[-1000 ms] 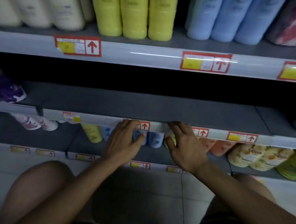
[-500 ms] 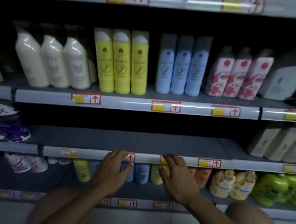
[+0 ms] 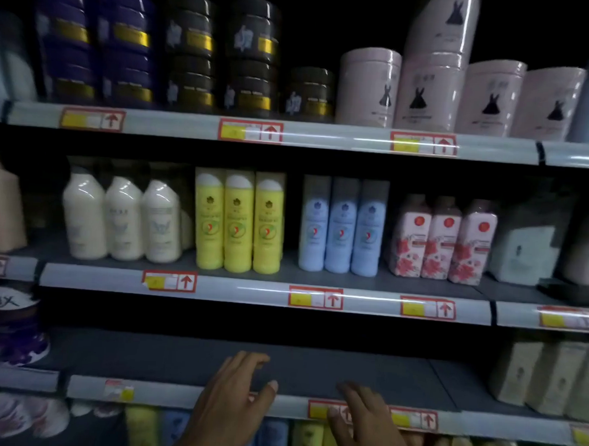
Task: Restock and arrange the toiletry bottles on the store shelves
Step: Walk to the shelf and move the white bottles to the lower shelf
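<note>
A bare dark shelf spans the lower middle of the view. My left hand reaches over its front rail with fingers spread and holds nothing. My right hand lies flat over the rail beside a price tag, also holding nothing. One shelf up stand three white bottles, three yellow bottles, three blue bottles and three pink floral bottles. Small yellow and blue bottles show on the shelf below my hands.
Dark jars and pink tubs fill the top shelf. Purple packs sit at the left of the bare shelf, beige bottles at its right. Price tags line every rail.
The view has tilted upward, bringing the top shelf into sight. Both hands stay at the bare shelf's rail; my left hand's fingers have lifted and spread over the shelf edge.
</note>
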Available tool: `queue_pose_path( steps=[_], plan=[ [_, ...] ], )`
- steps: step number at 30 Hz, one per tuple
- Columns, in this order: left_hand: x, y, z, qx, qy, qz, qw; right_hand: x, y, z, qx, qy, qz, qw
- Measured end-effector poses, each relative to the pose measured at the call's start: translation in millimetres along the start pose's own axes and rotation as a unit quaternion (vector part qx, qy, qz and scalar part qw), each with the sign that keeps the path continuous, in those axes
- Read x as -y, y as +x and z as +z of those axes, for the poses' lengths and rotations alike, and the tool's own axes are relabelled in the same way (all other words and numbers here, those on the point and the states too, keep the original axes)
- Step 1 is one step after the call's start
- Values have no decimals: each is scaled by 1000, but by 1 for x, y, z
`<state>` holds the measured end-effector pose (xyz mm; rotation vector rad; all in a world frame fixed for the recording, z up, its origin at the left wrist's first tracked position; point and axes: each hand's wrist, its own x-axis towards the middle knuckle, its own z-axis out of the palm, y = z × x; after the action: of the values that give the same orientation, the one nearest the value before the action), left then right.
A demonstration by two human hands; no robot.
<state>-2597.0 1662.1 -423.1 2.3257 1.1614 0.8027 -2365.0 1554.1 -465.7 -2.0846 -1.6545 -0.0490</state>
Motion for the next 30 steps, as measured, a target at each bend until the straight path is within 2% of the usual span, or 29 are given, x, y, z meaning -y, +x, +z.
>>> queue_pose_path(
  steps=[3,7,10,11,13,15,20,21,25,30],
  plan=[
    [7,5,-11,-11,-15,-14,1000,0,14,29,-88,-37,-42,995],
    [26,13,-19,-16,-25,-46,998,22,36,50,-136,-25,-66,988],
    [52,27,-22,-9,-59,-58,997,36,53,65,-67,-11,-49,996],
    [63,33,-21,10,-62,-46,997,36,62,74,-67,-11,-54,996],
    [86,45,-17,38,-73,-21,996,39,80,90,-92,-7,-60,994],
    [97,62,-10,33,-86,-41,995,39,98,103,-139,-24,-82,987],
    [111,90,-3,35,-77,-26,996,48,136,115,-168,-50,-133,975],
    [114,94,-5,34,-64,-15,997,48,138,118,-177,-43,-148,972],
    [125,102,-14,56,-53,-19,997,66,145,119,-214,-2,-118,970],
    [127,94,-34,5,-50,-8,999,95,136,117,-203,87,-135,966]
  ],
)
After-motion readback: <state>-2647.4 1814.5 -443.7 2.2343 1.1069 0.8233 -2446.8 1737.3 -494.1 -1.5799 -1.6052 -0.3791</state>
